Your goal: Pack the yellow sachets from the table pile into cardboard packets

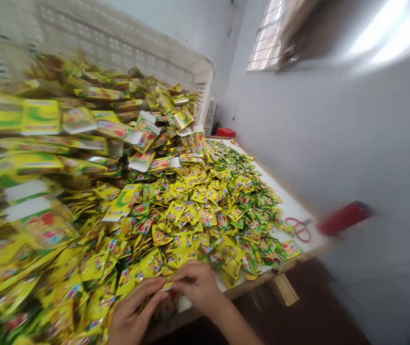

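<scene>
A big heap of small yellow and green sachets point(205, 206) covers the white table point(291, 203). At the near edge my left hand point(133, 311) and my right hand point(198, 285) meet over the pile. The fingers of both are pinched together on a small yellow sachet point(167, 286) held between them. Larger flat yellow packets point(39, 117) are stacked high on the left, blurred by motion.
A white perforated plastic crate point(126, 43) stands behind the packets. Red-handled scissors point(300, 229) lie at the table's right edge beside a red cylindrical object point(345, 218). A small red box point(225, 132) sits at the far end. A grey wall runs along the right.
</scene>
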Available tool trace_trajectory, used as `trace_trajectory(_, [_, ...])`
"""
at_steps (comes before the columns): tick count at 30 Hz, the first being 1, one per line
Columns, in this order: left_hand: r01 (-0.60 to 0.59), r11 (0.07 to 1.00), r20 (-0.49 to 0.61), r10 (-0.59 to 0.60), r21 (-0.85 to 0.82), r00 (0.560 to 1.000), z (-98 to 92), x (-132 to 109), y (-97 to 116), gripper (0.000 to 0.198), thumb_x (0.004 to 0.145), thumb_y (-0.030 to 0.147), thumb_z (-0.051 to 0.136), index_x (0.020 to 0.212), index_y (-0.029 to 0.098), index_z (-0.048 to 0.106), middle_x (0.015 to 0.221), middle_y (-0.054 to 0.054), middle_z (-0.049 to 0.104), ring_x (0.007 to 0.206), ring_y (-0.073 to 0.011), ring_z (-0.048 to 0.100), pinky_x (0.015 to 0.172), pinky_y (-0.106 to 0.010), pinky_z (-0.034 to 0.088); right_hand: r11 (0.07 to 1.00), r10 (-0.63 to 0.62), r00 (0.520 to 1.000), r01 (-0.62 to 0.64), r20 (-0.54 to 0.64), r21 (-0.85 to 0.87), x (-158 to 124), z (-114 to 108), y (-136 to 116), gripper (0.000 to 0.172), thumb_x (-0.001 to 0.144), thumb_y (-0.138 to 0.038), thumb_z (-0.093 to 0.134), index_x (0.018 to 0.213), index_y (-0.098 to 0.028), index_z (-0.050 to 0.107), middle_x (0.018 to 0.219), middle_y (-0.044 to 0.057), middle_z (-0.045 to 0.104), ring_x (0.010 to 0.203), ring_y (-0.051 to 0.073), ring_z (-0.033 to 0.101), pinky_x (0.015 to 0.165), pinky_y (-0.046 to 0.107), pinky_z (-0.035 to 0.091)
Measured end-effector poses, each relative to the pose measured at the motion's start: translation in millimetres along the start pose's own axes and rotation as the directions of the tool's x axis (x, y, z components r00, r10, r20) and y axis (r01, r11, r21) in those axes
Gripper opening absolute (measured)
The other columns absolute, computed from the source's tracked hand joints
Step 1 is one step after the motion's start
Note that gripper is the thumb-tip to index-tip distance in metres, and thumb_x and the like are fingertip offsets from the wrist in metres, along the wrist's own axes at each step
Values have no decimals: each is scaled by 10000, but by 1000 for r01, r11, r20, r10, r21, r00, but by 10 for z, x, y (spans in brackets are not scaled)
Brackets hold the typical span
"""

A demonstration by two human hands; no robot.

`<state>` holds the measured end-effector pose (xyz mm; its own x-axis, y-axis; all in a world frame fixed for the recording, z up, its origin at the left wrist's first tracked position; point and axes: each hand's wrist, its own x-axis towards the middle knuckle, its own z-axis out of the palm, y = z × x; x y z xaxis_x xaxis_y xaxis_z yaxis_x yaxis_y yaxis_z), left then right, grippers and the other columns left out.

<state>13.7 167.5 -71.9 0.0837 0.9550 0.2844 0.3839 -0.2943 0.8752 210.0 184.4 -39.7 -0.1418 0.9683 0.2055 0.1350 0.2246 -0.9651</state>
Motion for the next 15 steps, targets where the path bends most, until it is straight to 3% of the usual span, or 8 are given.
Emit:
trace_trajectory(4, [-26,1000,44,26,-2,999,-42,-6,87,175,793,321,684,943,264,755,1001,-65,751,961,-255,692,878,-372,566,993,-41,997,48,69,-111,-32,2,-56,104,790,-311,724,879,-265,751,806,15,703,780,183,626,749,310,491])
trace_trajectory(8, [-23,999,59,22,27,998,-43,-47,133,267,828,295,643,1084,288,716,1084,-58,728,1007,-243,679,888,-342,559,969,-131,984,153,124,-195,-118,14,-103,201,818,-219,682,1014,-260,699,966,33,640,907,176,598,820,292,488])
trace_trajectory(12, [-99,995,105,96,32,990,-5,-116,28,299,848,264,612,1125,333,702,1147,-44,703,1072,-241,654,933,-331,537,931,-172,981,192,91,-310,-289,106,-48,222,898,-178,520,1023,-247,691,1006,72,581,912,185,573,819,307,486])
trace_trajectory(15, [-109,993,105,104,38,989,18,-137,-75,285,827,290,632,1093,354,713,1149,-21,704,1059,-245,661,925,-322,550,924,-189,979,204,76,-323,-363,171,7,227,893,-225,538,1065,-260,681,1040,85,576,882,194,582,787,311,499])
